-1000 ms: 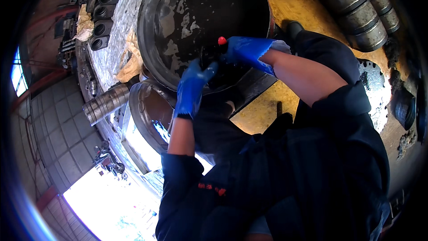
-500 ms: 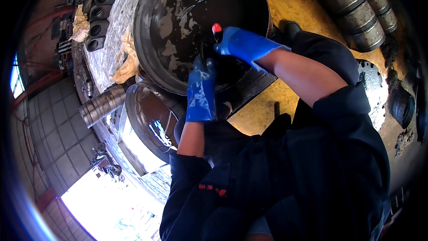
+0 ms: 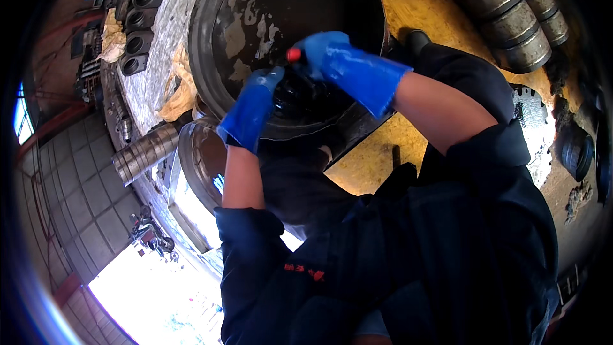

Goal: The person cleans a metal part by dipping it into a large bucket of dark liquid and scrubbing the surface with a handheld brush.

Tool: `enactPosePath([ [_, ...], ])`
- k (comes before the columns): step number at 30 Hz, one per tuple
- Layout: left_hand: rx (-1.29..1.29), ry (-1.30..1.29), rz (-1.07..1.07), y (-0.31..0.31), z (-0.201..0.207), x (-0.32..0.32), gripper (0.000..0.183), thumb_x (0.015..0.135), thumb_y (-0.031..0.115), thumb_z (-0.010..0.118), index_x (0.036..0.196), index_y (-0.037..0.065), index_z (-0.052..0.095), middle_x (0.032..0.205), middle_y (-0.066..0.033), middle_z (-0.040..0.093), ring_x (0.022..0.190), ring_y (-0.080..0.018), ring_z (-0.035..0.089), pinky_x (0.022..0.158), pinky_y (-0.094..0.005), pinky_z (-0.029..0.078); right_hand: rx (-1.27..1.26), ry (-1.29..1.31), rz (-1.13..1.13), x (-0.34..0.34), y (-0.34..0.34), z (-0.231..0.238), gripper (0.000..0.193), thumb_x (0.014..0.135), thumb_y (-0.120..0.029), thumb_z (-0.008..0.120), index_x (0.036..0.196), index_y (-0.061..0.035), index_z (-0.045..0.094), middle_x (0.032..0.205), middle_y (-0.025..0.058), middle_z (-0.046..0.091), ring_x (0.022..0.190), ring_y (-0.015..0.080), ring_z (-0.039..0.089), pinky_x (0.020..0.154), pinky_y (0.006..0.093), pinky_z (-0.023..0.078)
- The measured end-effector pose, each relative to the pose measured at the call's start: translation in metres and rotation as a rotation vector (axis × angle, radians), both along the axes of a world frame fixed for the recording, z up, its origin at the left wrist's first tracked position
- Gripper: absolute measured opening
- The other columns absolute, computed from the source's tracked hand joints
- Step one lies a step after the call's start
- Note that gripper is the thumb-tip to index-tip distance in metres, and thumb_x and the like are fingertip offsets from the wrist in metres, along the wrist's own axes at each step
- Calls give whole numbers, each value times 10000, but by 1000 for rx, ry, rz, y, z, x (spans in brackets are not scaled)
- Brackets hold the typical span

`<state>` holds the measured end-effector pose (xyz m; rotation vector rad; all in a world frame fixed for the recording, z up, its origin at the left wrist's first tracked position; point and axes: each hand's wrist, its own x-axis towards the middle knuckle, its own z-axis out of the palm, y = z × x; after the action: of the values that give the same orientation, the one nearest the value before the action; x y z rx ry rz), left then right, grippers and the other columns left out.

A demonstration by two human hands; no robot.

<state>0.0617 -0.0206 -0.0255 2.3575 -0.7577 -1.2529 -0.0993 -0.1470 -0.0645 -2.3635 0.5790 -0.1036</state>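
Two blue-gloved hands work a dark round part over a big black basin, upper centre of frame.

Left hand (image 3: pixel 252 112) is wrapped around the side of the dark round part (image 3: pixel 297 99), fingers closed on it. Right hand (image 3: pixel 338 61) is closed on a small red-tipped tool (image 3: pixel 294 55) and presses it at the part's top. The part sits low in the black basin (image 3: pixel 211 32), whose inside is wet and streaked with pale patches. Part looks like stiff metal, probably heavy, and glossy, so likely oily and slippery; gloves are wet too. Best hold is around the rim with a full wrap, not a pinch. Ribbed metal cylinders (image 3: pixel 511 19) at upper right, dark sleeve parts (image 3: pixel 137 29) at upper left, yellow surface (image 3: pixel 408 6) behind the basin.
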Motion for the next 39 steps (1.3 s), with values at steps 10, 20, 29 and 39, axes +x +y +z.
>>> enactPosePath([
  [10,94,-469,-1122,-19,5,23,393,898,40,527,1290,27,551,1170,-167,643,1091,-267,616,942,-332,468,545,211,-59,-9,-3,-9,345,770,-407,686,972,-129,715,852,107,709,795,259,688,723,349,540],
  [20,-16,-465,-1074,-5,-32,23,483,873,-48,497,1344,58,515,1209,-167,627,1079,-250,626,947,-341,479,238,267,-259,-11,-1,-26,311,801,-416,658,1019,-199,704,853,88,700,842,313,674,758,397,528],
  [29,142,247,673,17,-44,-1,493,927,434,600,1225,42,600,1079,-137,672,1023,-254,620,848,-371,505,824,109,-429,-21,-9,-7,434,800,-429,685,1057,-79,688,961,146,695,900,270,665,815,369,501],
  [39,-128,-188,169,19,-33,-28,499,900,428,633,1201,30,607,1061,-142,678,1007,-257,630,835,-372,508,1018,168,-364,-36,8,12,421,793,-380,698,1060,-55,699,963,145,698,866,224,658,781,353,495],
])
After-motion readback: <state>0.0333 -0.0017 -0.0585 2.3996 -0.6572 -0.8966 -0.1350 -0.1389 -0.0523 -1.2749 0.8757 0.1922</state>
